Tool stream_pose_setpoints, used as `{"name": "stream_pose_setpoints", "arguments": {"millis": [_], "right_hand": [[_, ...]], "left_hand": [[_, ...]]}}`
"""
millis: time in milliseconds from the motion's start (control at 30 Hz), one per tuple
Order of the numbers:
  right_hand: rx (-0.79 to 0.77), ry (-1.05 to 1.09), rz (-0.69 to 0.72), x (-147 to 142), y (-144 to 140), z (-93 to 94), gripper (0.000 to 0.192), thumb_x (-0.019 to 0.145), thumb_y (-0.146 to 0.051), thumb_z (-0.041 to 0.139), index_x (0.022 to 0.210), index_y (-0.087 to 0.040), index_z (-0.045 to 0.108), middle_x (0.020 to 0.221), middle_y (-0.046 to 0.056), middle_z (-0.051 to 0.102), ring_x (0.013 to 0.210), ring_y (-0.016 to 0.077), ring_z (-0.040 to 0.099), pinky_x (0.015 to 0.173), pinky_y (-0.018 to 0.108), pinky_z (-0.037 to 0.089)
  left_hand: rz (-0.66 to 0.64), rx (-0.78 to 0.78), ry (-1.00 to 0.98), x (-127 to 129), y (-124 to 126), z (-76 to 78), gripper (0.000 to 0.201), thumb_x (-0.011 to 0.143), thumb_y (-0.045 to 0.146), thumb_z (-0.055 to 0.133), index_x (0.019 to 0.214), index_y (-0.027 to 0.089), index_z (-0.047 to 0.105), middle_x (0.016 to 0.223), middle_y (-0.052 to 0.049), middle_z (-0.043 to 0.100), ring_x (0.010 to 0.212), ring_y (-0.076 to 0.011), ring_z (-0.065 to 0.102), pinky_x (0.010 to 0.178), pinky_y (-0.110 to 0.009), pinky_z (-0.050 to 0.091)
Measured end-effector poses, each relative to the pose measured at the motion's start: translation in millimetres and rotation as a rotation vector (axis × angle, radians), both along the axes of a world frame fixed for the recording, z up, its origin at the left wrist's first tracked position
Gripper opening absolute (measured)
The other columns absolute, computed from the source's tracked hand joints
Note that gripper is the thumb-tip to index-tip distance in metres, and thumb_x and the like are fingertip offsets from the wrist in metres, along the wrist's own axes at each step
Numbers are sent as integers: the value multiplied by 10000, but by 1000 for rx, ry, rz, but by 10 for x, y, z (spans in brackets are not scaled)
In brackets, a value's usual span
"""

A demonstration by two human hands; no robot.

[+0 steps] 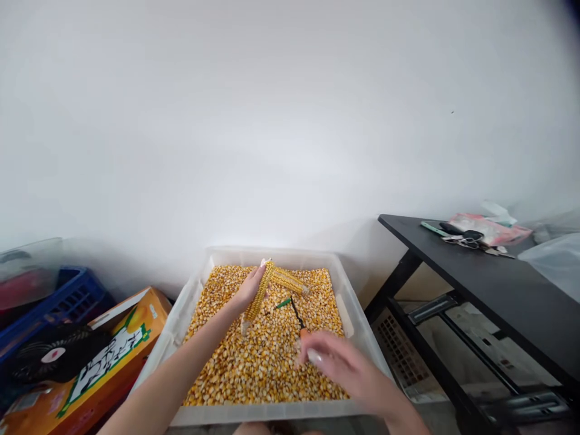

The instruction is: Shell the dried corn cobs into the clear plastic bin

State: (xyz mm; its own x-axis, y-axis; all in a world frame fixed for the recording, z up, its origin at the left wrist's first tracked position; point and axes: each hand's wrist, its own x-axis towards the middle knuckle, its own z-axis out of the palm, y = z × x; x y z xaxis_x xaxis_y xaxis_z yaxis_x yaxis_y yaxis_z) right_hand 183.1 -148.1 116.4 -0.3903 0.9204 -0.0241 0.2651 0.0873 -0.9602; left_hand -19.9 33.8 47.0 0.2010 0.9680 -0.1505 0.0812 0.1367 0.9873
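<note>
The left hand (251, 289) grips a corn cob (259, 294) upright over the kernels in the tub (350, 314), fingers wrapped around its top. A second cob (290, 280) lies just behind. The right hand (338, 361) is blurred, pinching an orange-handled tool (299, 326) (grip shape unclear). Shelling goes best with the cob braced low, the tool driven away from the fingers.

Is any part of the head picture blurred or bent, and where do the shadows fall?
Head view: the right hand is smeared by motion blur, while the left hand and its corn cob are fairly sharp; wide-lens distortion darkens the top right corner and bends the table edge; light is soft and even, with a faint shadow on the wall behind the tray.
</note>
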Motion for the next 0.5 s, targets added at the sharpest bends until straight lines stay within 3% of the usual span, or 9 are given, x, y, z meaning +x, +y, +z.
{"name": "stream_pose_setpoints", "arguments": {"millis": [67,133,233,367,500], "right_hand": [[67,167,-180,-208,563,-18,297,836,-498,500,1014,-300,633,1050,44,623,1031,218,549,941,374,392],[64,286,-328,-399,1119,-161,357,793,-535,543,1055,-301,603,1068,38,604,1059,220,524,920,367,402],[-27,384,-400,-565,1659,-448,436,775,-590,522,1079,-282,575,1037,39,599,1017,216,535,791,335,460],[-85,471,-287,-598,1750,-758,447,771,-576,529,1103,-278,551,874,12,603,745,158,569,594,262,455],[-115,506,-259,-567,1644,-914,499,748,-494,598,1192,-301,474,834,-14,605,619,127,546,494,224,416]], "left_hand": [[44,-45,-67,100,33,65,661,798,722,260,911,141,554,568,-9,557,460,-130,517,480,-258,430],[45,-65,-98,180,42,76,705,795,739,203,859,137,564,526,-7,544,425,-123,503,455,-247,411],[-35,-145,-131,243,-5,33,746,762,776,201,868,145,584,514,-3,547,414,-129,507,438,-245,402],[-148,-179,-178,278,-114,-31,735,747,785,242,916,159,590,545,2,563,416,-122,500,451,-251,425],[-128,-152,-111,325,-173,-54,742,763,773,211,936,160,594,551,-6,562,451,-136,513,459,-257,438]]}}
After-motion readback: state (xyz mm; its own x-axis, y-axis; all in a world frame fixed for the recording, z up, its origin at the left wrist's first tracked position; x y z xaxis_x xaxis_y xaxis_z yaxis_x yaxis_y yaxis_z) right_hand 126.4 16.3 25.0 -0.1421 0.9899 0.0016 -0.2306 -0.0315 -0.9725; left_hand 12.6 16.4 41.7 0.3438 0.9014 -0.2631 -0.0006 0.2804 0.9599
